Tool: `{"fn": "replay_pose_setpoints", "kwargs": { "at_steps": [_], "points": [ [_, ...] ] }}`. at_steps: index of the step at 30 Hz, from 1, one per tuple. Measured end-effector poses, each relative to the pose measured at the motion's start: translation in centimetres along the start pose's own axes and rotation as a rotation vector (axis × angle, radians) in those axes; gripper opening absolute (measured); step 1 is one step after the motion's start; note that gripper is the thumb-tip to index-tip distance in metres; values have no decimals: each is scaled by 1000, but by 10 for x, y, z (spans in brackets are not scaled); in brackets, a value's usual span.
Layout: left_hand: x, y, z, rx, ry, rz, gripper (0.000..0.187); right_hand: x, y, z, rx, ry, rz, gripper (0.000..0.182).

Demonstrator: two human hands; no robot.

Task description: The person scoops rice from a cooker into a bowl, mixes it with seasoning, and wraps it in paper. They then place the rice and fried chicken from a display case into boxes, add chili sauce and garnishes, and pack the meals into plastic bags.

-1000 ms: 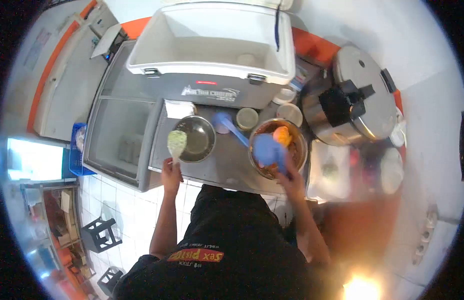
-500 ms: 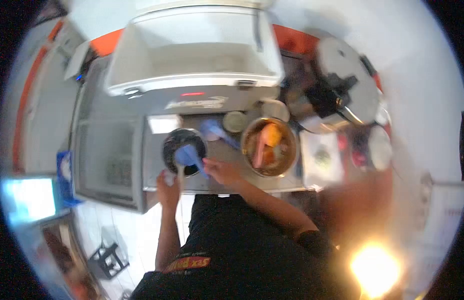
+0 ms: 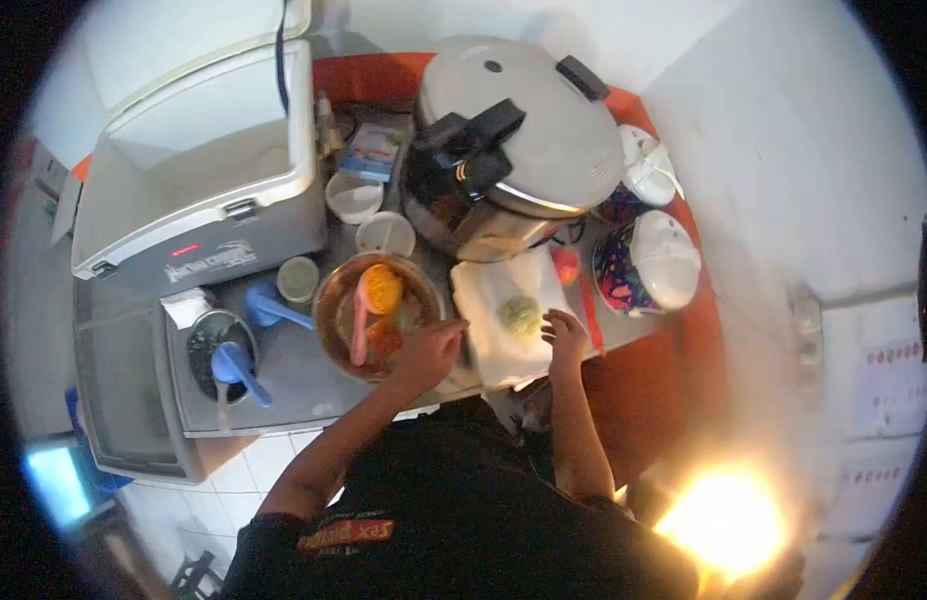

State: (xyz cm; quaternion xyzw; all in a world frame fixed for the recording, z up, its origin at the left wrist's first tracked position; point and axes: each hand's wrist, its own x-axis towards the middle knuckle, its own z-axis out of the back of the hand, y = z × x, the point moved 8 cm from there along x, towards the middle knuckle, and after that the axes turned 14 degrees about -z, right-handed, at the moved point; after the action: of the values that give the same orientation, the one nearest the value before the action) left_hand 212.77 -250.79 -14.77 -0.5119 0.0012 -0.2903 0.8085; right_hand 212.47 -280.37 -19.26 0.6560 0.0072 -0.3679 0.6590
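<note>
My left hand [image 3: 431,354] is over the right rim of a metal bowl [image 3: 328,340], its fingers drawn together beside the left edge of the white paper [image 3: 482,290]; whatever they may hold is too small to tell. My right hand [image 3: 566,338] is at the paper's right side, fingers apart and curved, just right of a pale green clump [image 3: 520,316] lying on the paper. The bowl holds an orange scoop [image 3: 384,289] and a pink handle [image 3: 360,330]. A blue ladle [image 3: 239,371] rests in a dark pot [image 3: 206,335] at the left.
A large steel cooker [image 3: 524,120] stands behind the paper. An open cooler [image 3: 274,215] is at the back left. Clear cups [image 3: 386,235], another blue scoop [image 3: 269,303] and two white-lidded patterned containers [image 3: 666,262] stand around. A lamp [image 3: 729,520] glows at lower right.
The view has swung right. Both my hands have left the dark pot and blue ladle, and are now at the white paper. The ladle stays in the pot.
</note>
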Motion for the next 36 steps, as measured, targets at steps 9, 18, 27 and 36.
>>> {"fn": "replay_pose_setpoints", "kwargs": {
  "at_steps": [9,18,27,36],
  "points": [
    [116,139,-162,883,-30,85,32,77,-3,127,-70,143,-94,22],
    [136,99,-150,729,-95,259,38,124,-7,95,-193,328,-73,21],
    [145,51,-129,731,-53,278,17,121,81,-48,-749,429,925,26],
    [98,-20,-165,893,214,-66,15,64,49,-38,-1610,514,660,36]
  ]
}}
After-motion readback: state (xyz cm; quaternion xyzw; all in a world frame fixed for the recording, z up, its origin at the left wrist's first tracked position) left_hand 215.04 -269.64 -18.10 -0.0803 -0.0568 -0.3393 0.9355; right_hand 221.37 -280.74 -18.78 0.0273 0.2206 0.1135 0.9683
